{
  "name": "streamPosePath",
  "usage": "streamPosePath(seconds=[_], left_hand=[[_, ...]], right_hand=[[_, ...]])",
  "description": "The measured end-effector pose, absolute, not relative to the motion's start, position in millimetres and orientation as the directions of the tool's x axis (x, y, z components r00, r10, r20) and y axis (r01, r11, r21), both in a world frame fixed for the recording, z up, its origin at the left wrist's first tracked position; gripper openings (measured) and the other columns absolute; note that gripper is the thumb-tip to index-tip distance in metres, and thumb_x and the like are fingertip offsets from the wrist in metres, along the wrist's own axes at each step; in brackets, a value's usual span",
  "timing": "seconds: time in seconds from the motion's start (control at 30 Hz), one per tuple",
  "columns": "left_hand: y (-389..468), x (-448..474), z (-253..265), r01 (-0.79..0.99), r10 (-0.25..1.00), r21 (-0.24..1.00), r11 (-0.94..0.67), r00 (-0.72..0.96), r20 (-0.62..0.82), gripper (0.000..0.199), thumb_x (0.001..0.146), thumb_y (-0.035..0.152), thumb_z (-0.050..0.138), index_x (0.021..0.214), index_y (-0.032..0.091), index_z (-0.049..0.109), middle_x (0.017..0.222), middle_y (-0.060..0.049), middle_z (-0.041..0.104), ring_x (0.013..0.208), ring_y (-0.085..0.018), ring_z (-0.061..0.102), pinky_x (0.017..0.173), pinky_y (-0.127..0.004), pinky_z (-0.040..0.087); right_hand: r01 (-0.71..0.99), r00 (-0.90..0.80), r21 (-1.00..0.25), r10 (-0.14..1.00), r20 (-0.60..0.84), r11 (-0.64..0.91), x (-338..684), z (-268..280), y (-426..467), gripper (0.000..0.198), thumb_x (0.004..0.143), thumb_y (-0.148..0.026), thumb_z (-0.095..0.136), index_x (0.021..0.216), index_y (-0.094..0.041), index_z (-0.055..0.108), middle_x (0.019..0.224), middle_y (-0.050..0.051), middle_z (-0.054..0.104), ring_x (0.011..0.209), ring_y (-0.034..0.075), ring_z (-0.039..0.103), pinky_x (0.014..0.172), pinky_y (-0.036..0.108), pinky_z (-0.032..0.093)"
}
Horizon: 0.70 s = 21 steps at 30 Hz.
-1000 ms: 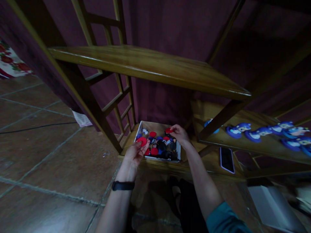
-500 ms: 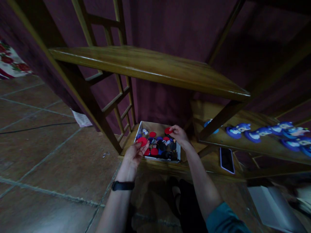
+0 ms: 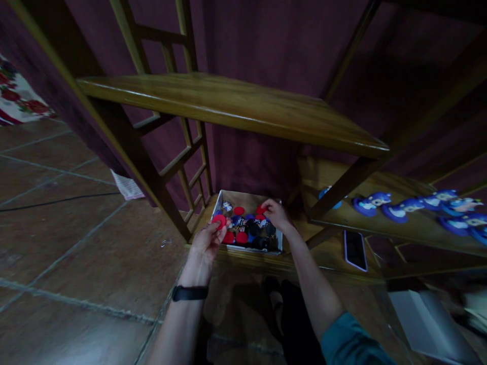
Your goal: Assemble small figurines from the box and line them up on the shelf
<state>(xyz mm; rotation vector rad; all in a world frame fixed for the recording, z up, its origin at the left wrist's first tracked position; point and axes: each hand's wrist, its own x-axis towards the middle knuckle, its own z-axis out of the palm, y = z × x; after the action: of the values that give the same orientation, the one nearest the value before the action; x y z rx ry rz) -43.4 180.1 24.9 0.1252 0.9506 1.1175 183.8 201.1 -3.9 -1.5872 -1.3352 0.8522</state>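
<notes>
A shallow box (image 3: 247, 195) with pale walls sits on the low wooden shelf, holding several red, blue and black round pieces and small figures. Over its left side, my left hand (image 3: 208, 238) is closed on a flat red disc (image 3: 218, 221). My right hand (image 3: 277, 213) reaches over the right side of the box, its fingers pinching another red disc (image 3: 261, 209). Below it in the box lie more red pieces and dark ones. A loose red disc (image 3: 241, 237) rests near the box's front edge, and one more red piece (image 3: 238, 210) lies toward the back.
A thick wooden shelf board (image 3: 228, 106) crosses above the box. At the right, several blue-and-white figurines (image 3: 375, 202) stand on a raised shelf, with a phone (image 3: 355, 250) lying below. A slatted wooden side frame (image 3: 182, 157) borders the left.
My left hand has shifted slightly left with its red disc. My right hand has moved a little left and down, keeping its red disc.
</notes>
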Motion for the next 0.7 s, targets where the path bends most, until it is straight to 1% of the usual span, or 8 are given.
streamPosePath(seconds=[0.1, 0.17, 0.27, 0.33, 0.4, 0.47, 0.57, 0.7], left_hand=[[180, -46, 26, -0.689, 0.820, 0.570, 0.447, 0.061, -0.570, 0.017, 0.074, -0.004, 0.049, 0.077, 0.010, 0.058, 0.077, -0.010, 0.067, 0.069, -0.014, 0.066, 0.049, -0.015, 0.051], [180, -49, 25, -0.679, 0.833, 0.598, 0.426, 0.036, -0.552, 0.017, 0.074, -0.003, 0.048, 0.077, 0.010, 0.059, 0.075, -0.009, 0.067, 0.067, -0.014, 0.066, 0.049, -0.015, 0.050], [180, -53, 23, -0.670, 0.850, 0.628, 0.396, 0.008, -0.527, 0.017, 0.074, -0.003, 0.048, 0.077, 0.011, 0.059, 0.074, -0.007, 0.066, 0.065, -0.013, 0.066, 0.049, -0.016, 0.049], [180, -56, 22, -0.675, 0.854, 0.630, 0.384, 0.001, -0.520, 0.017, 0.074, -0.003, 0.049, 0.077, 0.011, 0.058, 0.073, -0.006, 0.066, 0.065, -0.013, 0.065, 0.049, -0.016, 0.050], [180, -57, 22, -0.684, 0.849, 0.610, 0.399, 0.025, -0.528, 0.017, 0.074, -0.003, 0.049, 0.078, 0.011, 0.058, 0.074, -0.006, 0.065, 0.066, -0.013, 0.065, 0.050, -0.016, 0.050], [180, -58, 22, -0.691, 0.832, 0.580, 0.432, 0.056, -0.552, 0.019, 0.074, -0.003, 0.049, 0.080, 0.012, 0.058, 0.075, -0.006, 0.065, 0.068, -0.014, 0.066, 0.051, -0.017, 0.052], [179, -59, 23, -0.698, 0.806, 0.542, 0.467, 0.083, -0.586, 0.018, 0.075, -0.003, 0.048, 0.080, 0.011, 0.057, 0.078, -0.008, 0.065, 0.073, -0.016, 0.066, 0.055, -0.021, 0.055], [178, -59, 25, -0.713, 0.797, 0.512, 0.478, 0.108, -0.594, 0.017, 0.075, -0.003, 0.046, 0.080, 0.011, 0.055, 0.079, -0.010, 0.064, 0.076, -0.020, 0.067, 0.064, -0.031, 0.058]], right_hand=[[0.181, 0.224, -0.983, 0.974, 0.019, -0.023, 180, -6, 207, 0.036, 0.064, -0.015, 0.057, 0.099, -0.022, 0.052, 0.097, 0.002, 0.060, 0.083, 0.014, 0.059, 0.073, 0.030, 0.051], [0.110, 0.248, -0.993, 0.969, -0.001, -0.029, 179, -8, 210, 0.039, 0.067, -0.016, 0.056, 0.105, -0.023, 0.050, 0.098, 0.003, 0.058, 0.081, 0.013, 0.060, 0.073, 0.031, 0.051], [0.274, 0.238, -0.958, 0.971, -0.016, -0.082, 182, -13, 211, 0.029, 0.072, -0.012, 0.050, 0.099, -0.020, 0.055, 0.091, 0.002, 0.059, 0.080, 0.012, 0.059, 0.076, 0.031, 0.050], [0.511, 0.210, -0.851, 0.978, -0.010, -0.119, 183, -16, 208, 0.027, 0.074, -0.008, 0.047, 0.094, -0.020, 0.059, 0.091, 0.002, 0.060, 0.085, 0.013, 0.058, 0.080, 0.030, 0.047], [0.729, 0.178, -0.669, 0.984, -0.019, -0.145, 184, -18, 203, 0.027, 0.076, -0.009, 0.047, 0.094, -0.022, 0.062, 0.097, 0.002, 0.059, 0.093, 0.014, 0.056, 0.083, 0.028, 0.043], [0.866, 0.136, -0.479, 0.989, -0.055, -0.146, 181, -20, 197, 0.026, 0.080, -0.012, 0.047, 0.095, -0.024, 0.064, 0.103, 0.003, 0.058, 0.098, 0.016, 0.053, 0.085, 0.028, 0.039], [0.953, 0.080, -0.282, 0.990, -0.115, -0.110, 173, -24, 190, 0.027, 0.082, -0.015, 0.046, 0.099, -0.024, 0.064, 0.112, 0.007, 0.055, 0.105, 0.019, 0.048, 0.088, 0.030, 0.034], [0.987, 0.049, -0.148, 0.991, -0.121, -0.067, 160, -32, 188, 0.030, 0.081, -0.011, 0.044, 0.103, -0.019, 0.063, 0.132, 0.010, 0.043, 0.116, 0.023, 0.039, 0.093, 0.034, 0.027]])
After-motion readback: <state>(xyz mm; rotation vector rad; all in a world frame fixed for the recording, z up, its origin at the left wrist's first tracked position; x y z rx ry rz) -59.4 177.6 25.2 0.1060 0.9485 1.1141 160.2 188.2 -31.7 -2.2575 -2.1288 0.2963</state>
